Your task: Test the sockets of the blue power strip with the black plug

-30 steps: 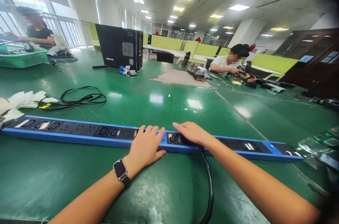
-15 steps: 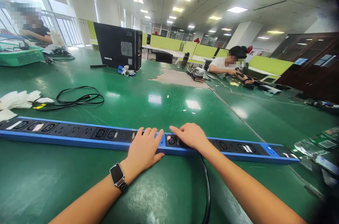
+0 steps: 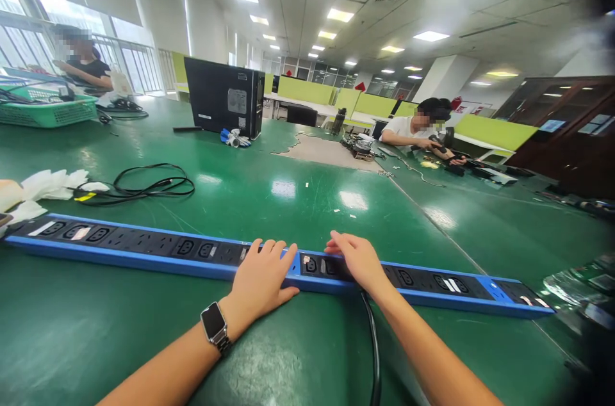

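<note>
The left hand (image 3: 262,281) is resting, spread, across the blue-edged power strip (image 3: 139,243); the right hand (image 3: 362,265) (grip unclear) is arching over it.

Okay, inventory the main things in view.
Table: one, green, underneath
Power strip: one, blue and black, foreground
Thick cable: one, black, strip's near side
Coiled cord: one, black, behind strip's left
Basket: one, green, far left
Computer case: one, black, back left
Gloves: count unclear, blue and white, beside case
People: two, dark and white tops, background
Watch: one, black and silver, left wrist
Left hand: one, bare, on strip
Right hand: one, bare, over strip
</note>
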### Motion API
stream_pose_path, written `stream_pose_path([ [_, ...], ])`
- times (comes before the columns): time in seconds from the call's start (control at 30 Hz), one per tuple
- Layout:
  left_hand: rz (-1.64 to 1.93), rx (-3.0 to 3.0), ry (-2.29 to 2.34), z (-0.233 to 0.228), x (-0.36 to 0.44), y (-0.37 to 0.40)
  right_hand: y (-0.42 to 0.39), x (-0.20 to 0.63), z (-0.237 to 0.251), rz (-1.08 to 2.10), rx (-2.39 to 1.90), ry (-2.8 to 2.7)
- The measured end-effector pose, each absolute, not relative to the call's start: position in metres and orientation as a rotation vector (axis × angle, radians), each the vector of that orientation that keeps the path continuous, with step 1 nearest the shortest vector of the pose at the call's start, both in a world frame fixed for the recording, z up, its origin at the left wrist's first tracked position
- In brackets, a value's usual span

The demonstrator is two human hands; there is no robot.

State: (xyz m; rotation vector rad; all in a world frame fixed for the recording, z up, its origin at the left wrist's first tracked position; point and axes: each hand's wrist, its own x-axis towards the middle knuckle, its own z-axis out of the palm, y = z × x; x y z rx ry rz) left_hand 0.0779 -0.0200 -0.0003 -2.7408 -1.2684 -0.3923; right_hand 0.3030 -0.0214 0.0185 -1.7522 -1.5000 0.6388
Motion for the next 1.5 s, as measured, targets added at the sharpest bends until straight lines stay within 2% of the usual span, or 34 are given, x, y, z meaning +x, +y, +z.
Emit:
stream_pose_path([
  [0.07,-0.389,-2.739,-1.279,0.0,0.078,-0.02,-0.04,0.317,0.003,0.573,-1.607,-1.444],
  [0.23,-0.413,-2.746,-1.285,-0.001,0.078,-0.019,-0.091,0.357,-0.028,0.041,-1.604,-1.677],
  [0.33,-0.422,-2.759,-1.301,0.0,0.078,-0.018,-0.098,0.362,-0.029,-0.151,-1.593,-1.984],
  [0.43,-0.433,-2.761,-1.302,0.0,0.078,-0.018,-0.085,0.35,-0.021,-0.287,-1.689,-1.996],
  [0.7,-0.427,-2.75,-1.292,-0.002,0.079,-0.018,-0.056,0.32,-0.016,-0.418,-1.819,-1.854],
  [1.2,-0.415,-2.761,-1.304,-0.001,0.079,-0.017,-0.056,0.321,-0.003,-0.227,-1.967,-1.836],
  [1.5,-0.409,-2.758,-1.292,-0.002,0.079,-0.017,-0.059,0.321,-0.018,-0.335,-1.72,-1.71],
])
